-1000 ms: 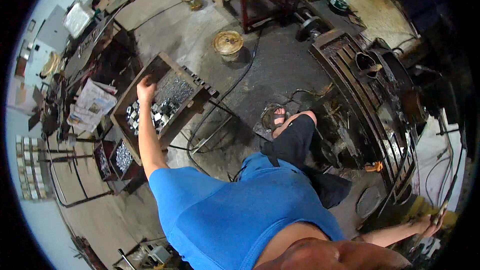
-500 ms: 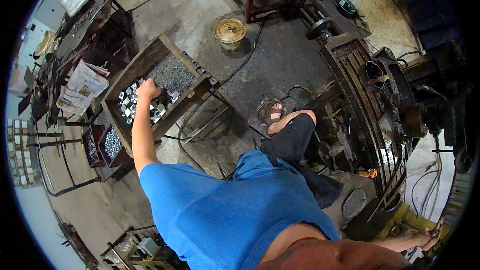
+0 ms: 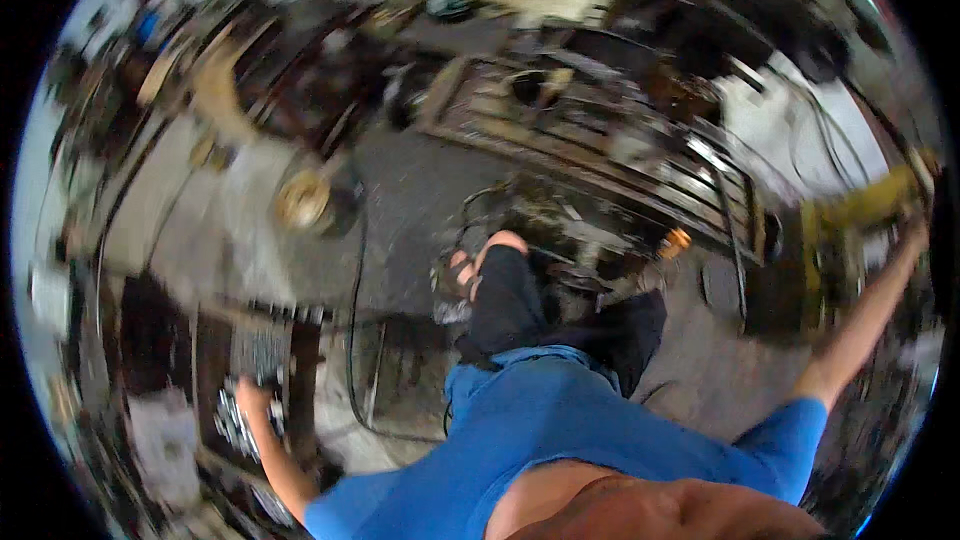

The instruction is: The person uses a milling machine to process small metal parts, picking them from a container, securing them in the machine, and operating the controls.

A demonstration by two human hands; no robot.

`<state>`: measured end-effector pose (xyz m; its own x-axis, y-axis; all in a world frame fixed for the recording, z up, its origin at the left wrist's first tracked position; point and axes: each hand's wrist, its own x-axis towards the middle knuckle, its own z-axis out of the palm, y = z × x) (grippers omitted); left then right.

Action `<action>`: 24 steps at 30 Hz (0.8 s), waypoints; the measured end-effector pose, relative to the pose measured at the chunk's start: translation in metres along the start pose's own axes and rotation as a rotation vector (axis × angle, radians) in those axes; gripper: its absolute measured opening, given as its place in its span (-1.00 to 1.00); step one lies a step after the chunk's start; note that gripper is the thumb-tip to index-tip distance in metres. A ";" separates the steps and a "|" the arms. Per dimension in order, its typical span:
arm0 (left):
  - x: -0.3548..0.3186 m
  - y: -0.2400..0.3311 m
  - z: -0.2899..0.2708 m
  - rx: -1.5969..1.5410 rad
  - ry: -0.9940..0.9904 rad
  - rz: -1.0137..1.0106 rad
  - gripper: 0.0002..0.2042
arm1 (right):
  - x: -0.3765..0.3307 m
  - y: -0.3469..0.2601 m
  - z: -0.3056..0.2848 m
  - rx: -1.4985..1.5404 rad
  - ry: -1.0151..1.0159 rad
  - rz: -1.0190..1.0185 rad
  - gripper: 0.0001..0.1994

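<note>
My left hand (image 3: 252,397) is over a dark open tray (image 3: 300,370) at the lower left, right at a cluster of small shiny metal blocks (image 3: 232,430). Motion blurs its fingers, so I cannot make out whether a block is between them. On the far right my bare right arm stretches out, with my right hand (image 3: 914,232) beside a yellow-green machine part (image 3: 850,215). That hand is smeared at the picture's dark rim; what it touches does not show clearly.
A long slotted machine bed (image 3: 570,165) runs across ahead, with an orange piece (image 3: 673,242) at its near side. A lidded bucket (image 3: 303,200) stands on the floor, and a black cable (image 3: 360,290) trails beside it. Newspaper (image 3: 165,445) lies left of the tray.
The whole view has swung to the right and is blurred. The tray and my left hand now appear lower left; my right arm shows more fully, farther up the right side.
</note>
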<state>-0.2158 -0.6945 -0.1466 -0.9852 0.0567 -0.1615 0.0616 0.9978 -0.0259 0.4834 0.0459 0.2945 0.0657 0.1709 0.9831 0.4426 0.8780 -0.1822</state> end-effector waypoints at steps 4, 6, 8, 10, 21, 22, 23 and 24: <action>-0.005 -0.003 -0.001 -0.114 0.381 0.119 -0.67 | -0.079 -0.042 0.017 0.106 0.150 0.105 -0.63; 0.010 -0.014 -0.004 -0.281 0.365 0.071 -0.69 | -0.171 -0.049 0.030 0.208 0.044 0.296 -0.74; 0.016 0.026 -0.038 -0.567 0.361 0.027 -0.68 | -0.257 -0.058 0.040 0.167 -0.475 0.734 -0.80; 0.045 0.042 -0.049 -0.886 0.300 0.113 -0.71 | -0.338 -0.066 0.048 0.210 -0.756 1.111 -0.78; -0.044 0.401 -0.147 -1.602 -0.466 0.595 -0.70 | -0.518 0.006 0.104 0.350 -0.404 1.544 -0.69; -0.062 0.430 -0.140 -1.686 -0.608 0.643 -0.65 | -0.530 0.007 0.104 0.256 -0.504 1.426 -0.59; -0.065 0.455 -0.123 -1.668 -0.650 0.484 -0.61 | -0.525 -0.009 0.113 0.212 -0.501 1.360 -0.59; -0.066 0.473 -0.103 -1.694 -0.747 0.492 -0.62 | -0.501 -0.033 0.117 0.145 -0.617 1.344 -0.63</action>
<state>-0.1382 -0.2222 -0.0461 -0.6448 0.7391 -0.1949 -0.3791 -0.0879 0.9212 0.3312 -0.0167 -0.1937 -0.0532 0.9958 -0.0745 0.2661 -0.0578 -0.9622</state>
